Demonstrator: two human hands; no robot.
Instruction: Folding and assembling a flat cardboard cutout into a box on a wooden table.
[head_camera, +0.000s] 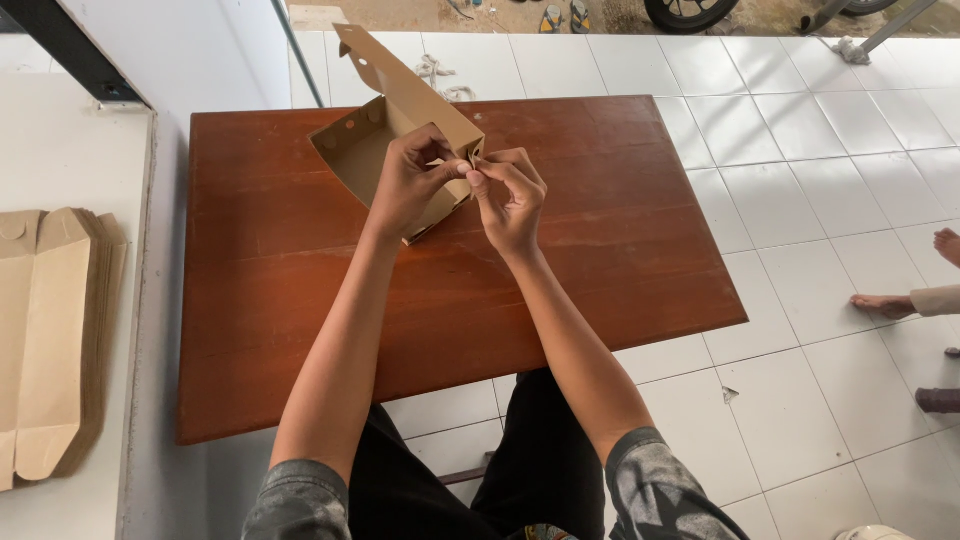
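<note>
- At far left, a stack of flat cardboard blanks (45, 340), lying on a pale surface (70, 140), well apart from both hands.
- Just right of it, a reddish-brown wooden table (600, 260), rectangular, seen from above, with visible grain and a slight shine.
- Over the far part of the table, a half-folded brown cardboard box (375, 140), held a little tilted, open side facing left and up.
- Lid flap of the box standing up and away toward the top left; long axis of the box running from upper left to lower right.
- Small round holes visible in the lid flap and in the side wall.
- Left hand (408, 185) closed around the near right corner of the box, thumb and fingers pinching the cardboard there.
- Right hand (512, 200) just beside the left one, fingertips narrowed into a pinch on a small tab at the same corner; both hands touching the box and nearly touching each other.
- Both forearms stretched forward from the bottom edge, above dark trousers and grey sleeves.
- Under and around the table, a floor of white square tiles (800, 150).
- At the top edge, sandals (565, 17) and a dark wheel (690, 12) on rougher ground.
- At far right, a bare foot of another person (885, 303) resting on the tiles.
</note>
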